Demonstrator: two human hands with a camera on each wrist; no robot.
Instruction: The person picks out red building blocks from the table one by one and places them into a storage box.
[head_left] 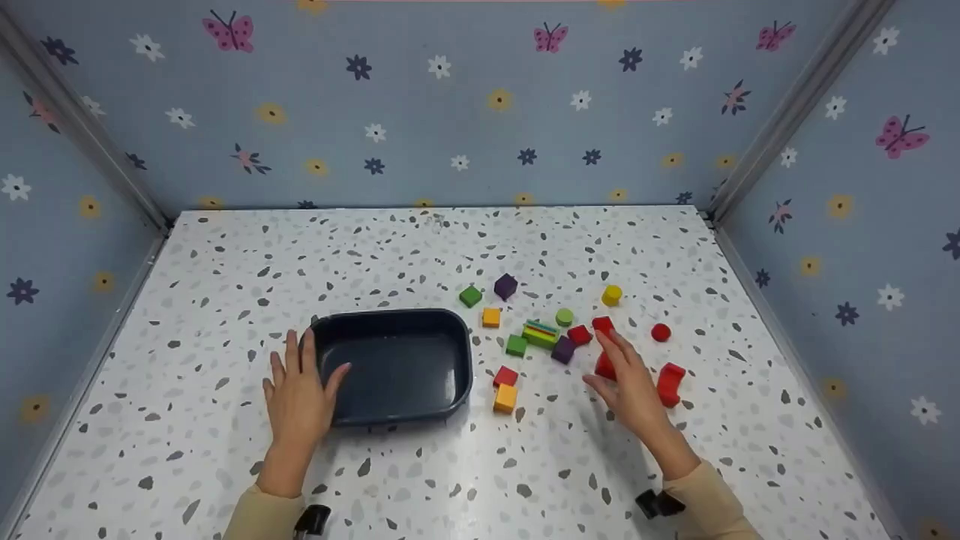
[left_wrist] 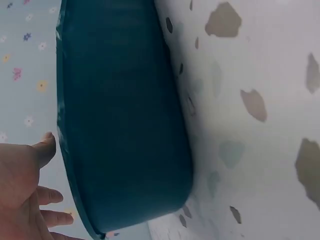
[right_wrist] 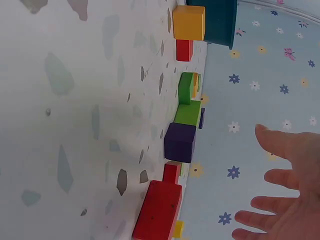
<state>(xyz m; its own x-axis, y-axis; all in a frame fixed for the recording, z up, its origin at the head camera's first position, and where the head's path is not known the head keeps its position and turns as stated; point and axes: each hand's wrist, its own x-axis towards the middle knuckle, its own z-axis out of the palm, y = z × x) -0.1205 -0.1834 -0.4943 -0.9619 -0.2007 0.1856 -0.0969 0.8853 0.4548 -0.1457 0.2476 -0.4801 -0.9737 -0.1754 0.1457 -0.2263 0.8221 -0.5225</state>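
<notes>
At the left end of a dark blue rectangular basin (head_left: 394, 375), my left hand (head_left: 298, 401) lies with fingers extended along the rim and the thumb over the inside. The left wrist view shows the basin's outer wall (left_wrist: 125, 120) with the spread fingers beside its rim. My right hand (head_left: 634, 390) hovers over the right side of the block group, fingers spread and holding nothing. Partly beneath it are a red block (head_left: 606, 366) and another red block (head_left: 602, 325). A red arch-shaped block (head_left: 670, 384) lies just right of this hand.
Between basin and right hand lie several small blocks, including a purple cube (head_left: 563, 349), a striped green block (head_left: 541, 334), an orange block (head_left: 505, 399) and a green cube (head_left: 471, 296). Farther right are a yellow cylinder (head_left: 612, 295) and a red round piece (head_left: 661, 332). Patterned walls enclose the speckled table.
</notes>
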